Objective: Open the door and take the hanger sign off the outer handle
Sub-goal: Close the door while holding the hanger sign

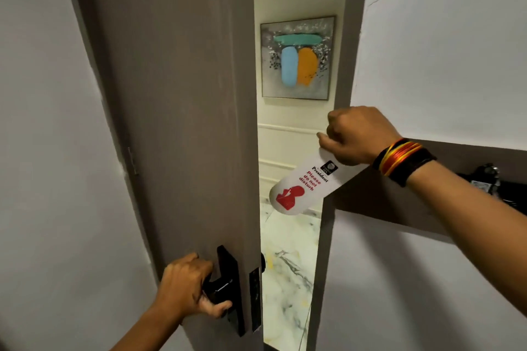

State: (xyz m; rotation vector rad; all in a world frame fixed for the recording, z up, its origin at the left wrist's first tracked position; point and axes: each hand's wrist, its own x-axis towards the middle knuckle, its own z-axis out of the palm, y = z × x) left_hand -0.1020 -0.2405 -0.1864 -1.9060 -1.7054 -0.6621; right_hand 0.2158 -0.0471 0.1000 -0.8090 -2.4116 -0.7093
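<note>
The grey-brown door [176, 94] stands partly open, its free edge toward the gap in the middle. My left hand [185, 288] is wrapped around the black inner handle [219, 288] low on the door. My right hand [353, 137] holds the top of a white hanger sign [302, 188] with red "Please do not disturb" text. The sign hangs tilted in the open gap, away from the door. Just a sliver of the outer handle [262, 262] shows past the door edge.
Through the gap I see a corridor with a marble floor [288, 279] and a framed abstract painting [296, 57] on its far wall. The door frame [339, 80] and a white wall are on the right, with a dark shelf [427, 194] holding a black object [487, 177].
</note>
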